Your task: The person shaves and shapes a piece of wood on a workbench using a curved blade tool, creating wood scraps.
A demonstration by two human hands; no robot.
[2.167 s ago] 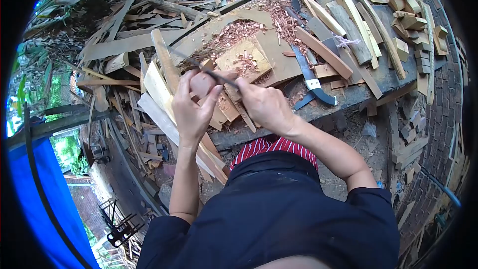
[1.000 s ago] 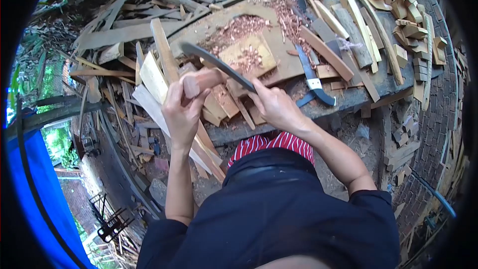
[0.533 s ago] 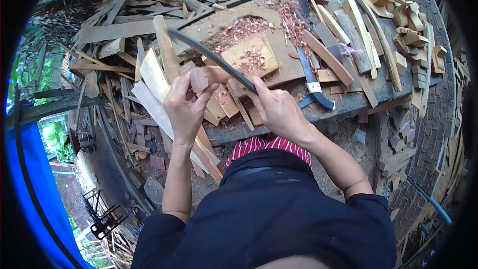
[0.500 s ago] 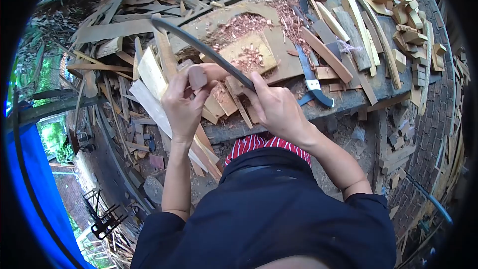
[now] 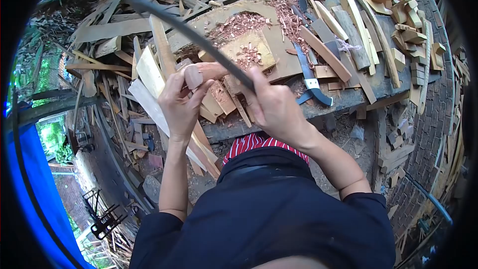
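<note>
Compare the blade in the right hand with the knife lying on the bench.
The long curved blade is raised in the right hand, over the wood piece in the left hand. The bench knife lies flat among offcuts, unheld. The held blade looks longer and slimmer; the bench knife carries a pale band. Both are dark and curved.

No text, label, brand, number or sign can be read anywhere in this view. The long dark blade [image 5: 199, 40], the reddish wood piece [image 5: 201, 72] and the second knife [image 5: 309, 77] lying at about two o'clock on the surface [image 5: 348, 94] all show bare, unmarked faces.
</note>
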